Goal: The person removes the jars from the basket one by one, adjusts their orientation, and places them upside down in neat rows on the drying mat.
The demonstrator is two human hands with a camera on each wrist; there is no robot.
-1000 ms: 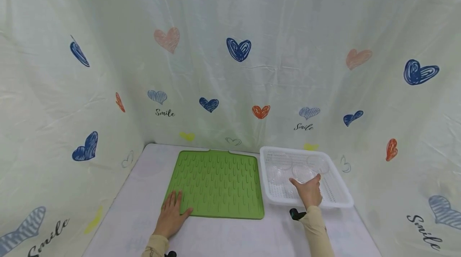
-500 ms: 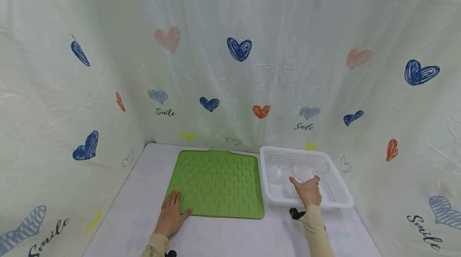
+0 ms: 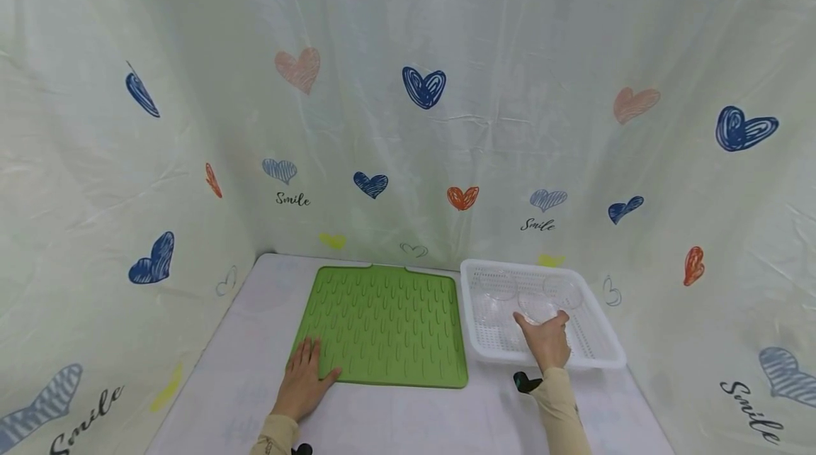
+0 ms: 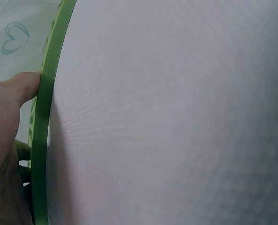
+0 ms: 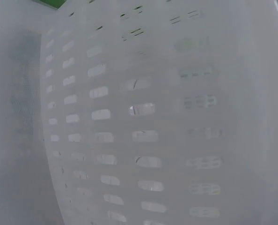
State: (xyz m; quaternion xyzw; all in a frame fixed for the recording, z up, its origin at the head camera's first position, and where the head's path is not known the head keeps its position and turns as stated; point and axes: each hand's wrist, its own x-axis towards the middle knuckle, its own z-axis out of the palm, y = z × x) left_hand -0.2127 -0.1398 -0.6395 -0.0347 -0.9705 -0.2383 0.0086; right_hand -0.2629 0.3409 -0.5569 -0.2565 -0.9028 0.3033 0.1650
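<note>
My left hand point(image 3: 306, 380) lies flat with its fingers straight on the near left corner of a green ridged drying mat point(image 3: 389, 320). The left wrist view shows the thumb point(image 4: 24, 86) at the mat's edge. My right hand point(image 3: 546, 341) reaches over the near side of a white perforated plastic basket point(image 3: 593, 356). Its thumb and index finger curve round the near side of a clear round cup point(image 3: 535, 305), whose lower part is hidden. Only the basket's slotted wall point(image 5: 167, 122) fills the right wrist view; the hand is out of sight there.
Another clear round cup point(image 3: 498, 285) stands at the basket's back left, and a further clear cup point(image 3: 563, 290) at the back right. A white cloth point(image 3: 408, 419) covers the table. Heart-printed curtains point(image 3: 408, 143) enclose the back and sides.
The right index finger has drawn in towards the cup's rim. Cup and right hand have shifted very slightly to the right. My left hand stays still on the mat.
</note>
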